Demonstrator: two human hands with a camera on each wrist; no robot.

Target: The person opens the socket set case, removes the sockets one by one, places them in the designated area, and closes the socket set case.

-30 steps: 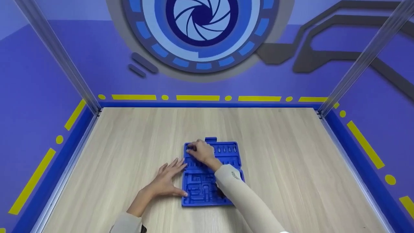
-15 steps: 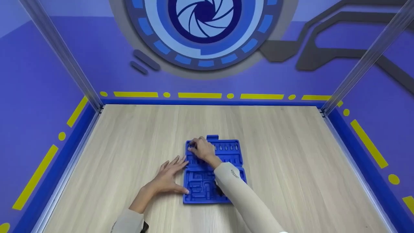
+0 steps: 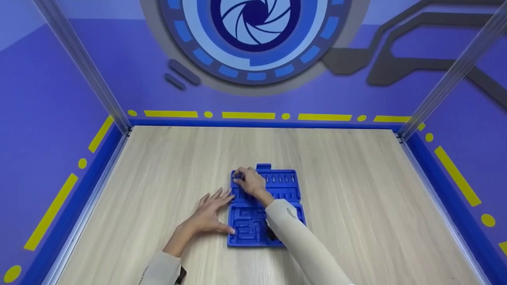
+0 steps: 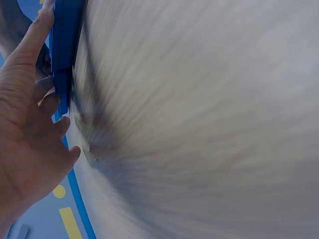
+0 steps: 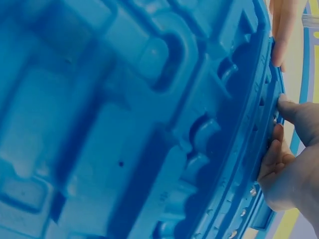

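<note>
A blue moulded socket case (image 3: 234,240) lies unfolded on the table. Small metal sockets (image 3: 280,179) stand in a row along its far half, while the near half shows shaped recesses. My right hand (image 3: 252,183) reaches across to the far left corner, thumb and fingertips pinched around a small socket that is almost wholly hidden. In the right wrist view, those curled fingers (image 5: 279,162) sit at the case's far side. My left hand (image 3: 208,215) is spread, with thumb and fingertips against the case's left edge. The left wrist view shows its straight thumb (image 4: 35,37) along that edge.
A light wood table (image 3: 356,198) surrounds the case. Blue panels (image 3: 253,95) with yellow marks close off the back and both sides, with metal posts (image 3: 87,67) at the corners. My right sleeve (image 3: 305,241) covers part of the case's near half.
The whole head view has shifted slightly, so the scene sits a little right and higher. Both hands keep nearly the same places on the case; the right fingers move only slightly.
</note>
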